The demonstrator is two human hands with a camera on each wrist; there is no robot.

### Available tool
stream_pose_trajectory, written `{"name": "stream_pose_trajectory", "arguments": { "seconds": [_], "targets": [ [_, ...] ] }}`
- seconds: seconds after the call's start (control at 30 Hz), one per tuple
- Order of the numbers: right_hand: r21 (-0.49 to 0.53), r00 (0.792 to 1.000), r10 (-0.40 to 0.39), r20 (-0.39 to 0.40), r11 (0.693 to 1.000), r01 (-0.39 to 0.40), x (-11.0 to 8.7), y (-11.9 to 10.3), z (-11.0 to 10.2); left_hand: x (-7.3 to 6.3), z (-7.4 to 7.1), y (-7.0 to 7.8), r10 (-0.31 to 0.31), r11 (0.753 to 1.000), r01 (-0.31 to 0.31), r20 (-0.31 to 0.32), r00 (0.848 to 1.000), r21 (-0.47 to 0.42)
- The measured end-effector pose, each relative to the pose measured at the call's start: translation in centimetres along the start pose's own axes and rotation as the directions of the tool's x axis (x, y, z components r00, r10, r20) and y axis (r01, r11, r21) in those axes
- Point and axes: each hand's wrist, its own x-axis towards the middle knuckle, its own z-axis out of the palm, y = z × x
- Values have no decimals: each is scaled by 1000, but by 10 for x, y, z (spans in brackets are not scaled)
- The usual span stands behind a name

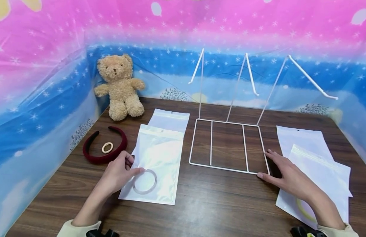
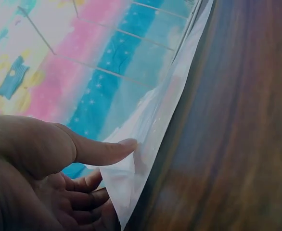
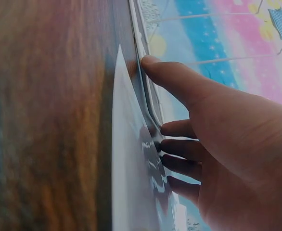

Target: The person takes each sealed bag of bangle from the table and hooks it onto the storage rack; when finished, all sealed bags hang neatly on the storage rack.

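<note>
My left hand (image 1: 120, 172) pinches the left edge of a clear-fronted white zip bag (image 1: 159, 148), thumb on top and fingers curled at the edge. Inside that bag shows a thin pale ring-shaped item (image 1: 154, 187), close to the thumb tip. In the left wrist view the bag (image 2: 153, 144) lifts slightly at its edge. My right hand (image 1: 289, 176) rests at the near right corner of a white wire rack (image 1: 227, 169), its thumb and fingers extended and touching the frame. The right wrist view shows the rack's rail (image 3: 148, 91) against the thumb and fingertips.
Another white bag (image 1: 171, 118) lies partly under the left one. Right of the rack are overlapping white bags (image 1: 301, 138), one with a yellow ring (image 1: 304, 210). A dark red headband (image 1: 104, 159), a beige ring (image 1: 103, 147) and a teddy bear (image 1: 119, 87) occupy the left side.
</note>
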Motion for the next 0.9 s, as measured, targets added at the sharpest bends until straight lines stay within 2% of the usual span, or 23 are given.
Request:
{"name": "stream_pose_trajectory", "arguments": {
  "seconds": [0.27, 0.43, 0.6, 0.8, 0.9],
  "targets": [
    [5, 1000, -7, 0, 1000, 7, -1, -1, 0, -5, 0, -5, 85, 988, -97, -106, 991, -119],
    [2, 1000, 3, 0, 1000, -3, -2, 1, 1, -8, 0, -4, 116, 971, -139, -123, 986, -194],
    [2, 1000, -2, -2, 1000, 2, -3, 2, 1, -12, -1, -2, 170, 965, -190, -120, 978, -182],
    [-13, 1000, 4, 1, 1000, -4, -2, 1, 0, -17, -3, 1, 151, 966, -172, -123, 981, -193],
    [-21, 1000, 1, 2, 1000, -1, -1, 0, 0, -18, -4, 4, 165, 966, -188, -137, 977, -178]
  ]
}}
